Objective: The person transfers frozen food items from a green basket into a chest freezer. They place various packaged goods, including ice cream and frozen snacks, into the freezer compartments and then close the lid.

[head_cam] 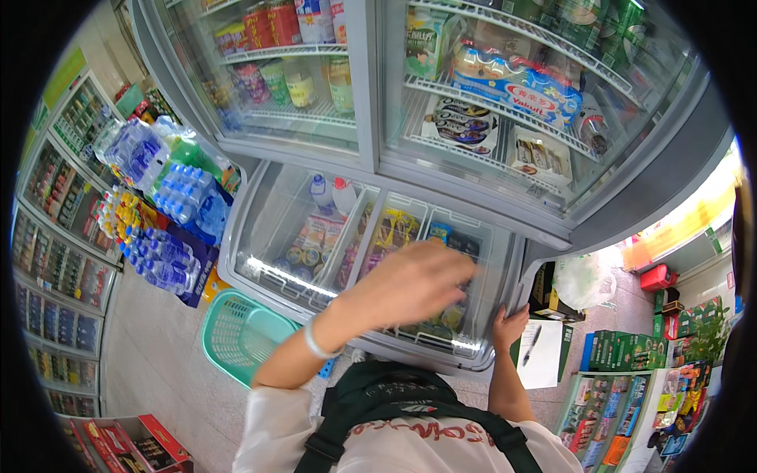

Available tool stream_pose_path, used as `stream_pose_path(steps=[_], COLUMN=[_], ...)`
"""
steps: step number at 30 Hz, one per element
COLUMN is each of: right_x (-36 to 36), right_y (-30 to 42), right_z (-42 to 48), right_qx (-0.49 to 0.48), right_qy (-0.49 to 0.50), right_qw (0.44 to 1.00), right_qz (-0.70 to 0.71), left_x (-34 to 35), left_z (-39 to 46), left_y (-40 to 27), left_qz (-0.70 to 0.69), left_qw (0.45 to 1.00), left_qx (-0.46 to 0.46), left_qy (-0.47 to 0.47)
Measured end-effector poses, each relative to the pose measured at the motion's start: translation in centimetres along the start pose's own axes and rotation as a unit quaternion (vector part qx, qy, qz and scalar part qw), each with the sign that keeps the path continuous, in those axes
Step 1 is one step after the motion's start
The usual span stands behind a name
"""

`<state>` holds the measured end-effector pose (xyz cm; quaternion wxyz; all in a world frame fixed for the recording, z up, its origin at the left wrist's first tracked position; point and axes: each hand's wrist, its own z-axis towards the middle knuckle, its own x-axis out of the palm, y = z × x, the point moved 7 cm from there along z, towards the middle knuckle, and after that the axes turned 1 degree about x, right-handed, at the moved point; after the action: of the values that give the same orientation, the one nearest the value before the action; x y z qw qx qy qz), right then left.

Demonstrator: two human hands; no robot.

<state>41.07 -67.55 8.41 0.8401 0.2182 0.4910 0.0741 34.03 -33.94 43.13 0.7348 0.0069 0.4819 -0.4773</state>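
A low chest freezer [248, 266] with a glass top stands before me, beneath a glass-doored display fridge. My left hand [414, 281], motion-blurred and with a white bangle at the wrist, is above the freezer's right half. Its fingers are bent downward; whether they hold anything is hidden. Under and around it, wire baskets hold yellow packets [397, 227], purple packets [349, 263] and dark packets [464, 239]. My right hand [510, 325] grips the freezer's right front edge. Two bottles [332, 195] and several round tubs [304, 257] lie in the left compartment.
A turquoise plastic basket [251, 331] stands on the floor at front left. Shrink-wrapped bottle packs [159, 260] are stacked left of the freezer. At right are a white sheet with a pen [531, 346], a plastic bag [582, 281] and a snack shelf [609, 414]. Yakult packs [520, 88] fill a fridge shelf.
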Motion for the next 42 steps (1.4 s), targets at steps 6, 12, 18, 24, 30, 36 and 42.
stream_pose_path(steps=[6,12,18,24,30,36,42], right_x=[0.7,0.1,0.1,0.1,0.2,0.2,0.4], right_y=[-0.2,1.0,0.6,0.8,0.6,0.7,0.6], right_z=[0.9,1.0,0.9,0.9,0.8,0.9,0.7], right_qx=[0.146,0.13,0.139,0.14,0.157,0.152,0.149], right_qy=[0.032,-0.043,-0.047,-0.052,-0.039,-0.039,-0.04], right_qw=[0.988,0.99,0.988,0.988,0.986,0.987,0.987], right_qz=[-0.032,-0.045,-0.04,-0.031,-0.024,-0.047,-0.04], left_x=[8.7,13.4,13.6,13.2,13.1,13.2,13.3], left_z=[-16.4,-23.1,-22.6,-22.3,-22.1,-22.4,-22.5], left_y=[21.7,26.1,25.5,25.2,25.1,25.4,25.2], left_qz=[0.211,0.304,0.349,0.353,0.361,0.356,0.348], left_qw=[0.875,0.824,0.81,0.801,0.797,0.795,0.796], left_qx=[-0.413,-0.454,-0.45,-0.455,-0.458,-0.467,-0.471], left_qy=[-0.137,-0.152,-0.144,-0.161,-0.156,-0.153,-0.152])
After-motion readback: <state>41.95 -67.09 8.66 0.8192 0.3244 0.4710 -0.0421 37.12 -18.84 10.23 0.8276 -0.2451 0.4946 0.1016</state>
